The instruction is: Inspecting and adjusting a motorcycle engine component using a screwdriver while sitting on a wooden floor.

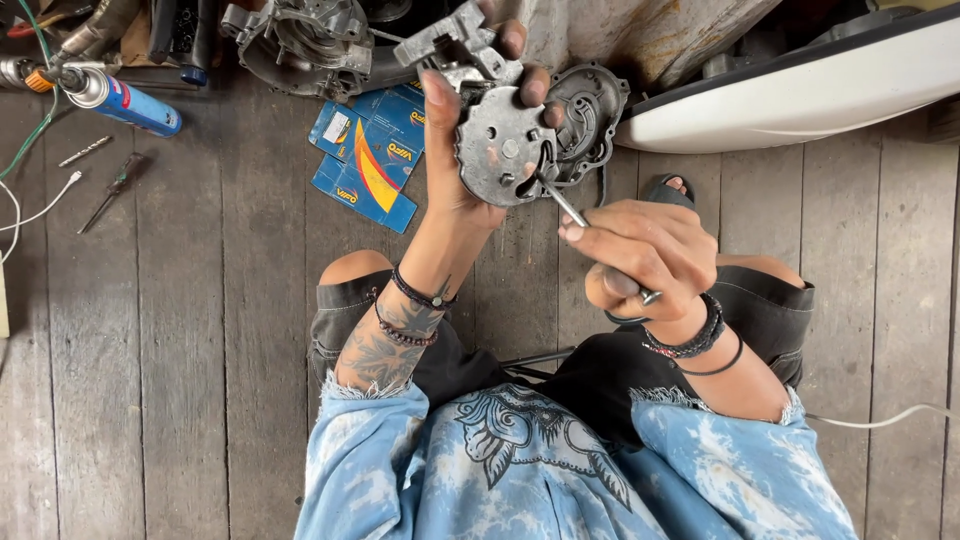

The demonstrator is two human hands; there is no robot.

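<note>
Right hand point(645, 262): closed on a thin metal tool point(563, 203), whose tip is set against a slot in the plate; the handle end is hidden in the fist. Left hand point(470, 150): clamped on a round grey metal plate point(500, 145), held upright above the knees, thumb along its left edge, fingers curled over the top. Plate: dull, scalloped at the rim, with a bracket fixed at its top. A dark cover point(588, 110) is seen just behind it, partly hidden. Blue box point(370, 150): flattened, rectangular, yellow-and-red markings, laid on the plank floor point(200, 350) left of the plate. Blue can point(125, 102): cylindrical, laid farther left. Engine casing point(300, 45): cut off at the top edge.
</note>
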